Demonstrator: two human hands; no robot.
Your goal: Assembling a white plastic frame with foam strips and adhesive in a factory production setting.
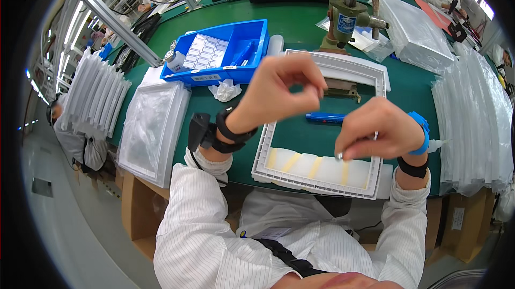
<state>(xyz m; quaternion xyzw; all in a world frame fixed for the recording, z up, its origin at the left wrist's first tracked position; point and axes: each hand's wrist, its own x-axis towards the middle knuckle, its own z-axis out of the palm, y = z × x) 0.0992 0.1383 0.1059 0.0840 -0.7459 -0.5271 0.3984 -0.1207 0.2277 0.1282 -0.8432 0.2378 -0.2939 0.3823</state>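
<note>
Fitting step, apparently: right hand (380, 128) pinches a small metallic piece (339, 156) above the white frame (316, 186) below it; left hand (272, 91) curls nearly closed, contents unclear; next move likely calls for steady, precise placement.

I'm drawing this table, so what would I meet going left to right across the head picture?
White stack → plastic-wrapped frame → crumpled tissue → left fingers → right fingers → plastic-wrapped stack.
</note>
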